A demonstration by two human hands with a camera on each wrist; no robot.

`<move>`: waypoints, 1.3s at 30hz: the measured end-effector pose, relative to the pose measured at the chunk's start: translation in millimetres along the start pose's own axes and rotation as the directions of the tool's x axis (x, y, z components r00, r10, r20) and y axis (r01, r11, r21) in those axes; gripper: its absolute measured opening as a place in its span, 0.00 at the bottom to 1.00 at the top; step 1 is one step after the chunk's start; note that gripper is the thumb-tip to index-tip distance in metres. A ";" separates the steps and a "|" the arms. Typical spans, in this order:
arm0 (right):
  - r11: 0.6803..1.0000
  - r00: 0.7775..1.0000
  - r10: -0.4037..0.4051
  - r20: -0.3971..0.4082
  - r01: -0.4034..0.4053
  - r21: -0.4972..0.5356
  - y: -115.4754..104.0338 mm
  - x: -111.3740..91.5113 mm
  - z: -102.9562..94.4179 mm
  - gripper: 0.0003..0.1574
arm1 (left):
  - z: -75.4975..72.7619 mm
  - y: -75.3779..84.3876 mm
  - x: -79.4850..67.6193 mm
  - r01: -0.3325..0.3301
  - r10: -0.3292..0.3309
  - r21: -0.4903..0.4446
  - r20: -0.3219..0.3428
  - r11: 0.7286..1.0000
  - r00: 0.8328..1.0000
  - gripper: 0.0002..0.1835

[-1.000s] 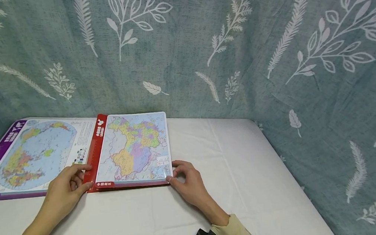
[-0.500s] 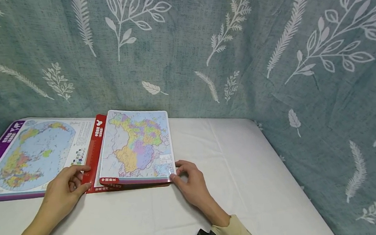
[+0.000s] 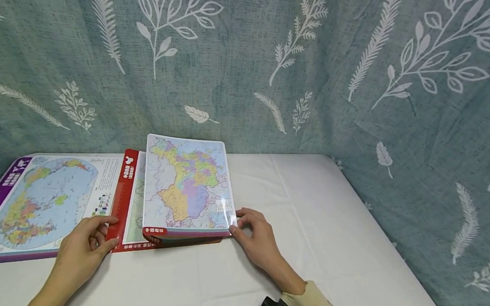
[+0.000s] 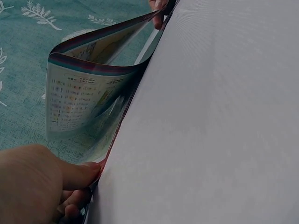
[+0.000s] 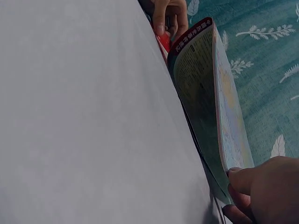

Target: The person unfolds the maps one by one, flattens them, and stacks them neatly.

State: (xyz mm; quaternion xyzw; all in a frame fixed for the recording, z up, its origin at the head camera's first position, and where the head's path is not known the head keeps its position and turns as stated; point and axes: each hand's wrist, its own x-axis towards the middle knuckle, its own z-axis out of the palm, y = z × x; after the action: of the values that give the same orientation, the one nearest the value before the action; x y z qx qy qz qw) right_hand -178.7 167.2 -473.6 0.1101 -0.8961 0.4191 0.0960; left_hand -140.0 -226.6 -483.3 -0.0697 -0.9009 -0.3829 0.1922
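A folded laminated China map with a red border lies on the table in the head view. Its top panel is lifted and bows up at the left fold, baring part of a lower panel. My right hand pinches the panel's near right corner between thumb and fingers. On the map's red strip, my left hand grips near the front edge, thumb and forefinger on it and the other fingers curled. The left wrist view shows the bowed fold of the panel from the side.
A world map with a purple border lies flat at the left, beside the red strip. White cloth covers the table. A green leaf-patterned curtain hangs behind it and on the right.
The top panel of the China map has slid right and risen at its left side, uncovering more of the panel beneath. My right hand has moved slightly right with it; the left stays put.
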 end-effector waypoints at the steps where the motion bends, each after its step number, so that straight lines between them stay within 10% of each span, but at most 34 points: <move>1: 1.000 1.000 -0.004 -0.003 0.004 -0.001 1.2 0.0 -1.1 0.11 | 0.0 0.2 -0.1 -0.002 0.002 -0.001 -0.002 1.000 1.000 0.25; 39: 0.977 0.992 0.075 -0.099 -0.093 -0.193 42.2 -0.4 -38.0 0.11 | 1.5 -2.4 0.7 -0.043 0.042 -0.021 -0.022 0.999 0.999 0.21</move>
State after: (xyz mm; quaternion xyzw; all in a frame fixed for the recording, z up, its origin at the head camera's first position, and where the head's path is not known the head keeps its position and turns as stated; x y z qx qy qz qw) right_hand -187.0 222.9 -480.6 0.0426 -0.9318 0.3365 0.1295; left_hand -141.7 -227.2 -485.6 -0.0869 -0.8929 -0.3891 0.2092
